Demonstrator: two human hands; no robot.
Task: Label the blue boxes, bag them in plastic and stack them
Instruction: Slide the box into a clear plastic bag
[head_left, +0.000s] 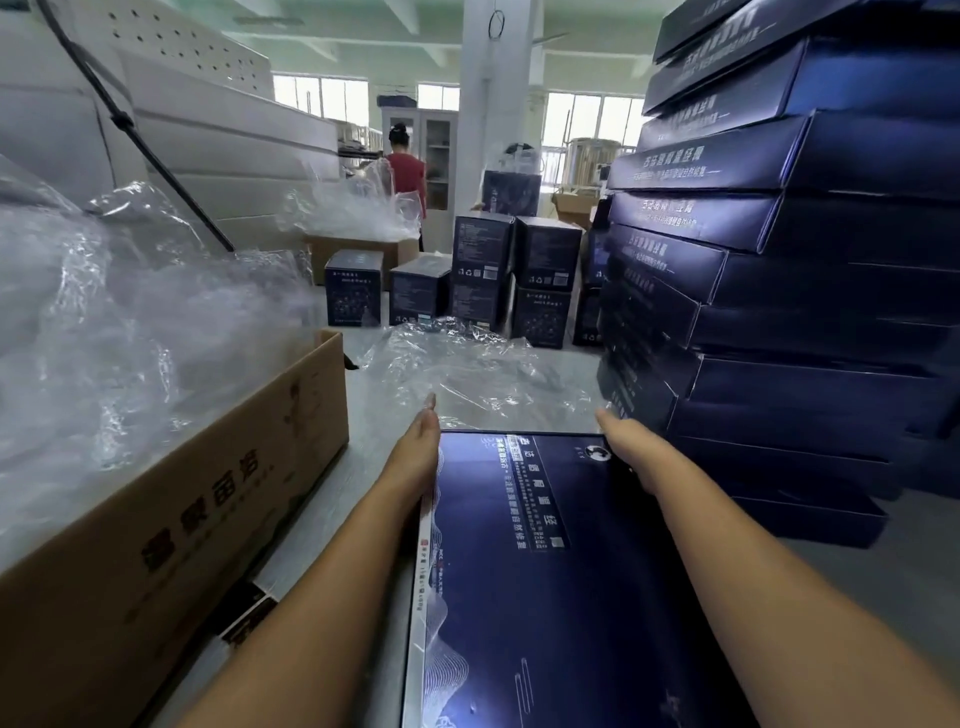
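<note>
A flat dark blue box (535, 561) with white print lies lengthwise in front of me, between my forearms. My left hand (418, 447) presses flat against its left far corner, fingers straight and pointing away. My right hand (631, 441) lies along its right far corner, fingers stretched forward. A clear plastic bag (478, 374) is spread crumpled on the grey floor just beyond the box's far end. At the right a tall stack of the same blue boxes (810, 249) rises above my view.
A brown cardboard carton (208, 499) filled with clear plastic bags (119, 322) stands at my left. Several small dark blue boxes (483, 280) sit on the floor ahead. White cartons pile up at the back left. A person in red (408, 171) stands far off by a pillar.
</note>
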